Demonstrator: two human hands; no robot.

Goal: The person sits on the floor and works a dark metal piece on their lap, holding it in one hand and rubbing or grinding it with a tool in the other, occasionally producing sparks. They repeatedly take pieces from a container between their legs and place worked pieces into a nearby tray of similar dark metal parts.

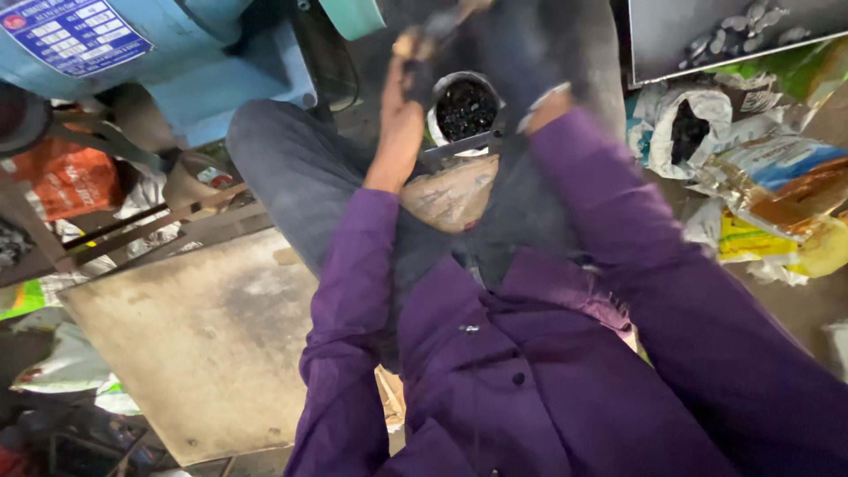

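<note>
— How many hands can you count, and what are they doing?

— Two, both the person's own, out of purple sleeves. The left hand (408,66) is raised above the lap, its fingers clenched round a small dark piece that is too blurred to name. The right hand (530,66) is a dark smear of motion; I cannot tell whether it grips anything.

— And what lies nearest them?

— One round container (465,110) with a white rim, full of small black pieces, just beyond the knees and between the two hands. One flat tan packet (452,194) rests on the lap below it.

— Any packages or labels?

— At the right edge, one white sack (685,132) stands open with dark contents; beside it lie crumpled bags (777,190) in blue, yellow and green. One grey tray (707,31) in the top right corner holds a cluster of pale oval pieces. Top left, a blue machine (168,53) carries one rectangular blue plate. One orange bag (66,177) sits under it.

— Room to move?

— A bare, stained board (194,344) fills the lower left, its edges free.
</note>
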